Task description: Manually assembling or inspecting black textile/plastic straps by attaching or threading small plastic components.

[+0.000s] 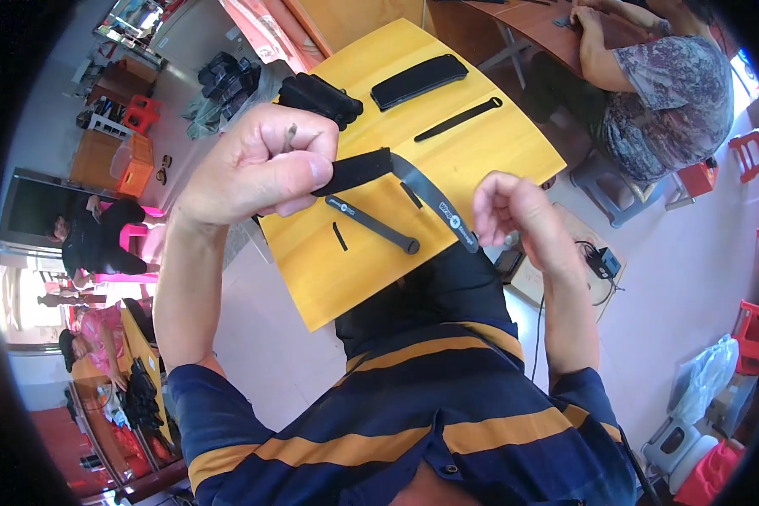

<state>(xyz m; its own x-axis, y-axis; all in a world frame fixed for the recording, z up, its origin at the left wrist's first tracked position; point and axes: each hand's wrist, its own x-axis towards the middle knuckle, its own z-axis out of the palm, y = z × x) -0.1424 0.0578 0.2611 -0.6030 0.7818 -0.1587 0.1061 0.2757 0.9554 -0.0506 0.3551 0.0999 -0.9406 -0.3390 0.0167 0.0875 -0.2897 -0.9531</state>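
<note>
My left hand (266,164) pinches the wide black fabric end of a hook-and-loop strap (358,174) between thumb and fingers. The strap's dark grey tail curves down to the right, over the yellow board. Close to the tail's tip is my right hand (523,215), its fingers loosely curled and the thumb apart, with no grip on the strap visible. On the yellow board (497,143) below lie a grey printed strap (371,224) with a round end, a black strap (458,121) and a small black strip (339,236).
A flat black stack (419,81) and a black bundle (319,99) lie at the board's far side. A person in a patterned shirt (675,97) sits at a brown table at the far right. Grey and red stools stand right; other people sit at the left.
</note>
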